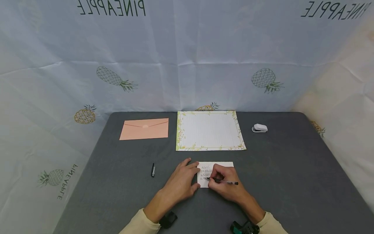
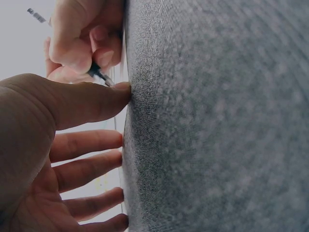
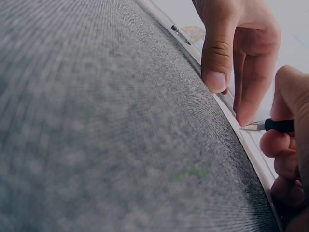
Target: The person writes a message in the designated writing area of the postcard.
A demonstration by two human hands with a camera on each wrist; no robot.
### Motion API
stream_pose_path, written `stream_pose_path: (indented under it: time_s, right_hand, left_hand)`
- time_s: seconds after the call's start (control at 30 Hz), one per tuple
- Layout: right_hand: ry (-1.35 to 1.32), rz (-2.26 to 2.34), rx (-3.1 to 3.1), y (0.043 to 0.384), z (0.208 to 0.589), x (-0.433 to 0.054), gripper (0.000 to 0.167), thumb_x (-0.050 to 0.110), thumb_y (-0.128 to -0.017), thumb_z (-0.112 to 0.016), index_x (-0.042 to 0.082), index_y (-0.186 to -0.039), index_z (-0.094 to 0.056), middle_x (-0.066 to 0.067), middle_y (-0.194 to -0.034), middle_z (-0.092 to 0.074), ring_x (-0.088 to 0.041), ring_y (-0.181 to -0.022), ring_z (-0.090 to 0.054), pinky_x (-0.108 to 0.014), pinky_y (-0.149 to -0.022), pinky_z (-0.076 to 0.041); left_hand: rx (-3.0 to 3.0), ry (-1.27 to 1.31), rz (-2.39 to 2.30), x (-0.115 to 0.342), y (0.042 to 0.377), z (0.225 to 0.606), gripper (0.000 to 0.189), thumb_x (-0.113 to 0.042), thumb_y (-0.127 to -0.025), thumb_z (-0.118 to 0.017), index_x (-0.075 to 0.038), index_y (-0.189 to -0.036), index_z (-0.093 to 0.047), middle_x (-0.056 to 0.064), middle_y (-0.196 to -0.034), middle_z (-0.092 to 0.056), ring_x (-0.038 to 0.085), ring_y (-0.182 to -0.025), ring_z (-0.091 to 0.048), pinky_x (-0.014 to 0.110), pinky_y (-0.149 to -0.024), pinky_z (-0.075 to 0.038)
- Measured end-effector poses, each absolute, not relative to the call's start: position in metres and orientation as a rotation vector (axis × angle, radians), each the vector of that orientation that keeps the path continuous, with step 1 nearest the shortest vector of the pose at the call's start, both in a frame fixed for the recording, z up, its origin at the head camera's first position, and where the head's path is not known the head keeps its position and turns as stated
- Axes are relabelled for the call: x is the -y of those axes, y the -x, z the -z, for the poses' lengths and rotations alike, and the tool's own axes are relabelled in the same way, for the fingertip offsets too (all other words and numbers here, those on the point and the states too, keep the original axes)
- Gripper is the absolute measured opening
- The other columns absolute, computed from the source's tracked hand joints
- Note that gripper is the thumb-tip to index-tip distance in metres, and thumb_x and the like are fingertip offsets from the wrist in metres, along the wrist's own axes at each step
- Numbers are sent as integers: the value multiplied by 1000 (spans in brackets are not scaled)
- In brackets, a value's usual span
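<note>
A small white card (image 1: 220,164) lies on the dark grey table, with several lines of handwriting on its left part. My right hand (image 1: 226,182) pinches a pen (image 1: 226,181) with a clear barrel and black grip. Its tip (image 3: 251,126) meets the card at the lower line of writing. The left hand (image 1: 181,178) rests on the card's left edge and the table, fingers spread and fairly straight. In the left wrist view, the left thumb (image 2: 91,101) presses down close to the pen tip.
A black pen cap (image 1: 153,170) lies left of the hands. Farther back are a peach envelope (image 1: 144,129), a large lined sheet with a floral border (image 1: 208,130) and a small white stapler (image 1: 259,128). A pineapple-print cloth (image 1: 187,48) hangs behind the table (image 1: 280,182).
</note>
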State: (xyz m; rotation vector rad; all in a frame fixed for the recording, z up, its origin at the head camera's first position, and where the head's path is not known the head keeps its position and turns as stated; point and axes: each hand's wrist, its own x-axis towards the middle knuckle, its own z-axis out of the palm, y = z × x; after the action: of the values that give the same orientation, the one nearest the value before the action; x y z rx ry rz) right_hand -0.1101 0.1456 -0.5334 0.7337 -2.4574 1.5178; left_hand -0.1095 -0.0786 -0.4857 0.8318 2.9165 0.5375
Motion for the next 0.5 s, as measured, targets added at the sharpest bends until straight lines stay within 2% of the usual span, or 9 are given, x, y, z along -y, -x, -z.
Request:
stream_pose_path:
  time_s: [0.5]
  right_hand:
    - [-632, -1512, 2403, 112, 534, -148, 40, -9, -72, -77, 27, -75, -62, 16, -60, -54, 7, -52, -40, -9, -48, -29]
  left_hand:
    - [-2913, -837, -540, 79, 110, 484, 49, -26, -88, -94, -7, -130, -79, 10, -149, -70, 40, -149, -56, 57, -125, -48]
